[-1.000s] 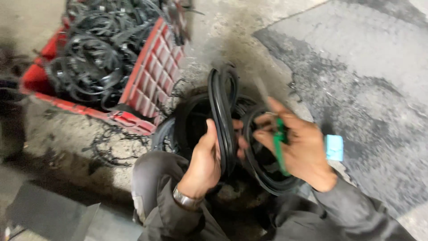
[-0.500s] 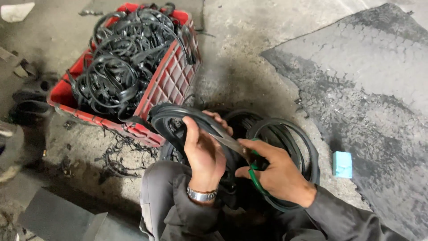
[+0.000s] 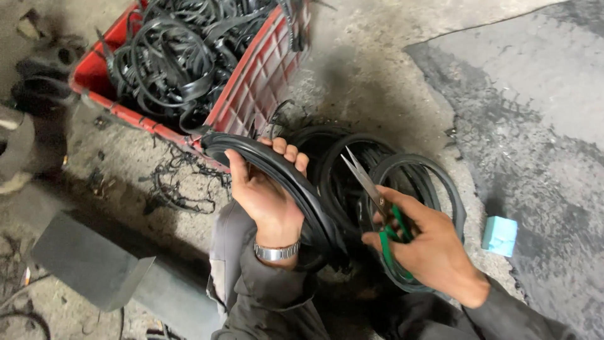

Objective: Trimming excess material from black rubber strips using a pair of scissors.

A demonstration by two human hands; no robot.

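My left hand (image 3: 267, 192) grips a black rubber ring (image 3: 296, 182), thumb over its rim, holding it tilted above my lap. My right hand (image 3: 428, 249) holds scissors with green handles (image 3: 377, 201), blades open and pointing up-left toward the ring. Under both hands lies a pile of several more black rubber rings (image 3: 409, 170) on the concrete floor. A metal watch sits on my left wrist.
A red plastic crate (image 3: 251, 82) full of tangled black rubber strips stands at the upper left. Thin rubber trimmings (image 3: 176, 182) litter the floor beside it. A small light-blue block (image 3: 500, 235) lies at the right. A dark mat (image 3: 535, 94) covers the floor at the upper right.
The left hand has turned the ring from upright to a flatter tilt. The scissors, earlier tucked in the right hand, now show with blades open. The camera has tipped toward the crate.
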